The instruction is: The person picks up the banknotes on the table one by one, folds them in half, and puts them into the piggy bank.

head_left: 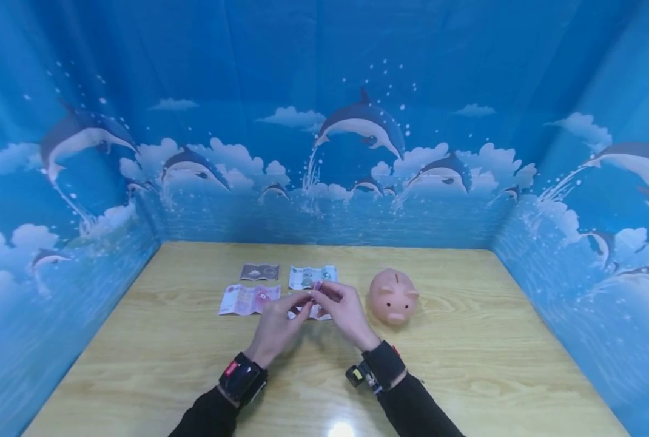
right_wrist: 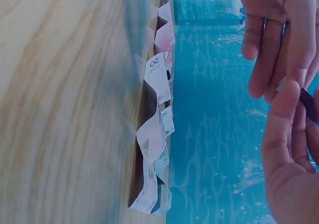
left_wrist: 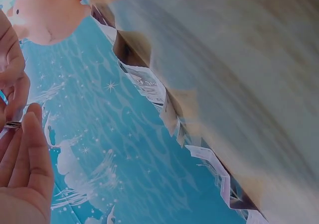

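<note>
In the head view my left hand (head_left: 281,321) and right hand (head_left: 346,309) meet above the table, fingertips close together. Between them they pinch a small, tightly folded purplish banknote (head_left: 317,286). Its folded edge (left_wrist: 13,125) shows at the fingertips in the left wrist view; most of it is covered by fingers. Under the hands lies another banknote (head_left: 322,314), partly hidden. Just beyond is a greenish banknote (head_left: 308,277). A pink banknote (head_left: 242,300) lies by the left hand, with a dark brownish banknote (head_left: 259,272) behind it. The notes are creased into waves.
A pink piggy bank (head_left: 393,297) with a slot on top stands right of the right hand, facing me. The wooden table (head_left: 477,352) is bordered at the back and sides by a blue dolphin-print curtain (head_left: 324,206). Both wrists wear black bands.
</note>
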Demonstrator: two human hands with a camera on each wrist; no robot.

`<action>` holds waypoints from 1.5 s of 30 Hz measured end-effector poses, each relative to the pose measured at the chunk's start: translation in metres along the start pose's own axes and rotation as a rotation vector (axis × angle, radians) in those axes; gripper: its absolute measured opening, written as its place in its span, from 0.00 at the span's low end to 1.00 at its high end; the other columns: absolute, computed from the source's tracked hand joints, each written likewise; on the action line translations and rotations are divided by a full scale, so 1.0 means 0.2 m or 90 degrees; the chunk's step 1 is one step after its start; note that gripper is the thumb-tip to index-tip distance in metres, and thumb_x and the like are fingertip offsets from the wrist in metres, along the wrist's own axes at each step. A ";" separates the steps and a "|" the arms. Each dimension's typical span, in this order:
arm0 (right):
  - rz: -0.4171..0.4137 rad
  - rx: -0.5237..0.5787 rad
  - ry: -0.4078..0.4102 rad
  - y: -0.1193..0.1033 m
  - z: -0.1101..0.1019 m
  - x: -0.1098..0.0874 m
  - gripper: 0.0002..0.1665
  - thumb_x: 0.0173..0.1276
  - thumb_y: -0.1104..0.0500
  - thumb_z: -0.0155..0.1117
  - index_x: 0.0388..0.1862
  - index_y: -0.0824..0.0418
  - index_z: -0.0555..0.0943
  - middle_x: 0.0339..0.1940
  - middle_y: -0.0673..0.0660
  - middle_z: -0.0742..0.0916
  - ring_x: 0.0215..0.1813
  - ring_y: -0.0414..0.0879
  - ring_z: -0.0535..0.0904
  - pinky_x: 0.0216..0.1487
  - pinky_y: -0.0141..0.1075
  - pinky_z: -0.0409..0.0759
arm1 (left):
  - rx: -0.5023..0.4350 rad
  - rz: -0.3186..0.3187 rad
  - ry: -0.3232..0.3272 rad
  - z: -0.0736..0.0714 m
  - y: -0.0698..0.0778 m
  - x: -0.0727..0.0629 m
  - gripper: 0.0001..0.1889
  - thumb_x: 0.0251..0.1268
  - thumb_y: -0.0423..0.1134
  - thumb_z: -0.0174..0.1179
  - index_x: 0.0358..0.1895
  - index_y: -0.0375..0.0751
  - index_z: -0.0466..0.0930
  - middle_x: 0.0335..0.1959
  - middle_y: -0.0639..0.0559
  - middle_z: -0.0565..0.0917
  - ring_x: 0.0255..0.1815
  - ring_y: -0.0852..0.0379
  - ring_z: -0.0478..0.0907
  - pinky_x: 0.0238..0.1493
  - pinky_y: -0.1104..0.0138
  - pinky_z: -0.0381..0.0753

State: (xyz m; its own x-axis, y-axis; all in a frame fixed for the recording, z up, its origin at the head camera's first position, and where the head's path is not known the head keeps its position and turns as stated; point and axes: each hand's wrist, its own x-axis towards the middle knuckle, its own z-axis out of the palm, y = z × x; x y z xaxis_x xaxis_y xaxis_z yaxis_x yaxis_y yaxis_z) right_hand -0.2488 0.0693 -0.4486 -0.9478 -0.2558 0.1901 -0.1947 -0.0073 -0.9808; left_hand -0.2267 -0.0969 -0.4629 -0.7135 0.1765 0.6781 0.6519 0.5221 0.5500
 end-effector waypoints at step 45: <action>-0.046 -0.214 -0.019 -0.07 -0.26 -0.03 0.11 0.72 0.56 0.61 0.43 0.63 0.83 0.38 0.60 0.88 0.40 0.51 0.83 0.35 0.41 0.87 | -0.061 -0.047 -0.030 0.19 0.11 0.10 0.09 0.60 0.31 0.65 0.45 0.40 0.84 0.38 0.47 0.89 0.36 0.57 0.86 0.31 0.68 0.87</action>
State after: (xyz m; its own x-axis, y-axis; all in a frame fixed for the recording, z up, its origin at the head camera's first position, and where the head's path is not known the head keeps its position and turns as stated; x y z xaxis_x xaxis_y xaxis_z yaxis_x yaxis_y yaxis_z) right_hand -0.2526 0.1216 -0.4335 -0.9217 -0.2941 0.2529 -0.3385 0.2913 -0.8947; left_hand -0.2367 -0.0501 -0.4555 -0.7700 0.1813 0.6118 0.6176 0.4529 0.6430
